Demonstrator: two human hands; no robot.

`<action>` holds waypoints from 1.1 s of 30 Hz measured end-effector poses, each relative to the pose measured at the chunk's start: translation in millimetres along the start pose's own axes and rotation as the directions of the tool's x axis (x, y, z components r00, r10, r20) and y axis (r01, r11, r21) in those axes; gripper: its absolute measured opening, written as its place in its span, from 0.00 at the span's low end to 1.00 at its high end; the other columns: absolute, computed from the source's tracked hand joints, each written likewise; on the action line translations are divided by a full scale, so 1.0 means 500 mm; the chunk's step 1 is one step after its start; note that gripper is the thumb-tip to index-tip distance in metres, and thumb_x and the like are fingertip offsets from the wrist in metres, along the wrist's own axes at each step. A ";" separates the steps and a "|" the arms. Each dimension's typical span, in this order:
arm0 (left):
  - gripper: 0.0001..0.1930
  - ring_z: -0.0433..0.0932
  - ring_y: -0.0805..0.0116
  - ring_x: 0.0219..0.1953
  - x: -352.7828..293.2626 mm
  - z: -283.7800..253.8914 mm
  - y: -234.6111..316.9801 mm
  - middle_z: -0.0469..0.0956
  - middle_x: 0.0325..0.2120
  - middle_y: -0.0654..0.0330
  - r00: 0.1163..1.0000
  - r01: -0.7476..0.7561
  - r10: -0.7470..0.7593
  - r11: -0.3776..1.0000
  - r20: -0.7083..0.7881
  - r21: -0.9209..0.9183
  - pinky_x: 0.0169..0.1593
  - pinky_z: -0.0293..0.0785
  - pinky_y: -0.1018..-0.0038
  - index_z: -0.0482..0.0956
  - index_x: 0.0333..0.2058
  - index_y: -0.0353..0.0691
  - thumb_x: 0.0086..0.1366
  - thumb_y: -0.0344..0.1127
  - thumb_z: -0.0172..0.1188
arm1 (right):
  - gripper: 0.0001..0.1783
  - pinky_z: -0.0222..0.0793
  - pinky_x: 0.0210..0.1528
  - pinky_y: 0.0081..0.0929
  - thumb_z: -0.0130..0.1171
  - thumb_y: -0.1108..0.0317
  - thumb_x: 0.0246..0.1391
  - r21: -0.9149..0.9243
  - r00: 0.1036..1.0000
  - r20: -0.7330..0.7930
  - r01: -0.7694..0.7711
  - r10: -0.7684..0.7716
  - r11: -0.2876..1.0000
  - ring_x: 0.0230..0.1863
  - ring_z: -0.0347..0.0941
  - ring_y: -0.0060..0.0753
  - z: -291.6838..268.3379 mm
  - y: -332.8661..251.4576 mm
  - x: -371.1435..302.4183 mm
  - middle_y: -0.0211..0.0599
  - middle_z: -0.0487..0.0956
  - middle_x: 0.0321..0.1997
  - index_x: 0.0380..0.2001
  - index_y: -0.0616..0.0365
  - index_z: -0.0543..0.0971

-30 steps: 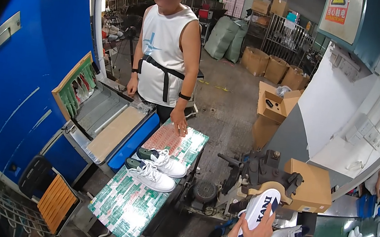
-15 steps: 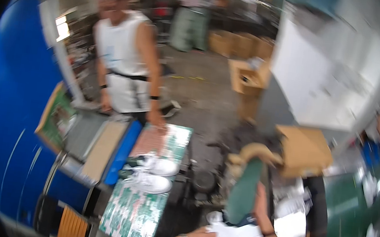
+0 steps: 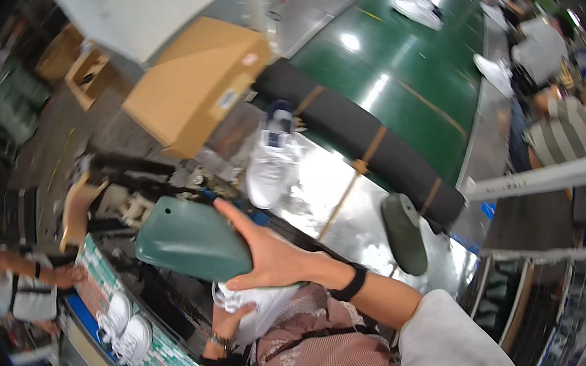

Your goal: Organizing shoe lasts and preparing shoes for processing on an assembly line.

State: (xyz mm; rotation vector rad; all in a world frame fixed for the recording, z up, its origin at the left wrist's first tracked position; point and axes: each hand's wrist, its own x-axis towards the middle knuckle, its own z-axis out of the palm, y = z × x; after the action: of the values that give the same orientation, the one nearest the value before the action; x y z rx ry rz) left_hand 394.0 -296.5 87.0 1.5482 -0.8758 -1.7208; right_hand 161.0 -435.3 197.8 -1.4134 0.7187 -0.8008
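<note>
My right hand (image 3: pixel 276 256) is wrapped over a green shoe last (image 3: pixel 185 239), with its holed end pointing left. Just below, my left hand (image 3: pixel 227 316) grips a white sneaker (image 3: pixel 268 313) close to my body, by its laced front. The last meets the sneaker under my right hand, so how deep it sits inside cannot be seen. Beyond my hands, another white sneaker (image 3: pixel 268 176) with a dark blue lining rests on a shiny metal tabletop (image 3: pixel 323 179). Farther right on that top lies a dark green last (image 3: pixel 404 235).
A cardboard box (image 3: pixel 191 84) stands beyond the machine parts. Behind the metal top run a dark padded roll (image 3: pixel 357 143) and a green conveyor (image 3: pixel 358 54). At lower left, a co-worker's hand (image 3: pixel 70 276) is near two white sneakers (image 3: pixel 133 340). Several people sit at upper right.
My view has swung right, bringing the metal top and conveyor into sight. The last has tipped from upright to lying leftward, and my right hand now covers it from above.
</note>
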 end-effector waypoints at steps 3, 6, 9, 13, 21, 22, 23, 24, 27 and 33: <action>0.31 0.80 0.67 0.47 0.148 0.095 0.068 0.80 0.47 0.57 0.990 -0.003 -0.008 0.997 0.138 0.081 0.54 0.76 0.70 0.73 0.54 0.32 0.51 0.25 0.75 | 0.67 0.55 0.72 0.38 0.72 0.62 0.37 -0.418 0.904 -0.417 -0.100 -0.094 0.903 0.73 0.58 0.59 -0.139 -0.027 -0.158 0.67 0.56 0.74 0.75 0.66 0.42; 0.33 0.79 0.67 0.47 0.285 0.232 0.169 0.80 0.46 0.57 0.955 -0.268 0.229 0.937 0.187 0.224 0.54 0.75 0.70 0.72 0.53 0.31 0.50 0.29 0.78 | 0.62 0.64 0.69 0.40 0.75 0.67 0.35 -0.451 0.629 -0.767 -0.388 -0.127 0.804 0.68 0.66 0.56 -0.286 -0.004 -0.327 0.61 0.64 0.70 0.72 0.65 0.50; 0.33 0.78 0.66 0.45 0.433 0.328 0.235 0.80 0.46 0.57 0.902 -0.408 0.307 0.838 0.304 0.363 0.51 0.75 0.69 0.74 0.51 0.31 0.49 0.34 0.80 | 0.56 0.68 0.63 0.43 0.76 0.70 0.34 -0.382 0.371 -0.914 -0.642 -0.166 0.665 0.61 0.70 0.59 -0.371 0.061 -0.464 0.55 0.70 0.60 0.67 0.62 0.57; 0.33 0.81 0.62 0.39 0.584 0.343 0.237 0.83 0.41 0.54 0.924 -0.363 0.215 0.752 0.316 0.550 0.47 0.77 0.66 0.76 0.48 0.30 0.47 0.40 0.81 | 0.45 0.68 0.63 0.43 0.72 0.64 0.43 -0.229 0.337 -0.941 -0.721 0.042 0.654 0.62 0.69 0.58 -0.417 0.193 -0.582 0.52 0.73 0.60 0.65 0.59 0.63; 0.28 0.82 0.65 0.37 0.521 0.410 0.338 0.84 0.36 0.55 0.863 -0.505 0.335 0.531 0.378 0.681 0.46 0.77 0.68 0.80 0.42 0.29 0.47 0.40 0.81 | 0.36 0.57 0.73 0.45 0.67 0.76 0.42 -0.354 0.522 -0.836 -0.749 0.170 0.561 0.71 0.62 0.49 -0.394 0.286 -0.556 0.33 0.72 0.69 0.60 0.50 0.76; 0.27 0.81 0.68 0.36 0.516 0.434 0.371 0.84 0.36 0.56 0.821 -0.568 0.321 0.540 0.471 0.621 0.45 0.77 0.70 0.79 0.41 0.29 0.47 0.38 0.81 | 0.36 0.57 0.73 0.45 0.67 0.76 0.42 -0.329 0.501 -0.847 -0.757 0.178 0.565 0.71 0.62 0.49 -0.390 0.279 -0.545 0.33 0.72 0.69 0.60 0.50 0.76; 0.26 0.79 0.72 0.35 0.523 0.467 0.403 0.83 0.34 0.58 0.782 -0.607 0.259 0.522 0.567 0.599 0.42 0.77 0.71 0.79 0.41 0.29 0.48 0.37 0.80 | 0.35 0.55 0.74 0.47 0.65 0.77 0.43 -0.385 0.556 -0.803 -0.759 0.215 0.525 0.71 0.61 0.49 -0.384 0.265 -0.534 0.32 0.72 0.68 0.60 0.49 0.76; 0.26 0.80 0.71 0.34 0.527 0.513 0.430 0.84 0.33 0.60 0.721 -0.653 0.213 0.526 0.659 0.545 0.41 0.77 0.70 0.79 0.42 0.31 0.48 0.38 0.80 | 0.35 0.53 0.75 0.48 0.63 0.79 0.43 -0.439 0.602 -0.756 -0.758 0.258 0.483 0.72 0.61 0.49 -0.372 0.259 -0.530 0.31 0.73 0.68 0.59 0.48 0.77; 0.25 0.78 0.73 0.31 0.552 0.702 0.496 0.83 0.31 0.61 0.437 -0.871 0.245 0.354 0.865 0.340 0.38 0.76 0.72 0.78 0.41 0.32 0.48 0.37 0.79 | 0.36 0.51 0.74 0.51 0.60 0.80 0.43 -0.347 0.467 -0.873 -0.798 0.141 0.492 0.73 0.59 0.51 -0.299 0.272 -0.517 0.38 0.71 0.67 0.60 0.50 0.75; 0.35 0.85 0.54 0.40 0.619 0.912 0.403 0.84 0.40 0.44 0.379 -0.925 0.232 0.075 0.896 0.372 0.45 0.79 0.63 0.75 0.52 0.32 0.51 0.48 0.78 | 0.41 0.62 0.67 0.42 0.70 0.60 0.49 0.618 -0.636 -0.679 -0.225 0.367 0.754 0.68 0.64 0.50 -0.073 0.257 -0.426 0.55 0.68 0.66 0.64 0.62 0.65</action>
State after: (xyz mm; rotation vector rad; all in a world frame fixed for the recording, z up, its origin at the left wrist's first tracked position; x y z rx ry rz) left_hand -80.1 -641.0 116.3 0.5467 -2.7656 -0.9207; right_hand 18.8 -280.3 60.4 0.4761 2.4655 -1.3111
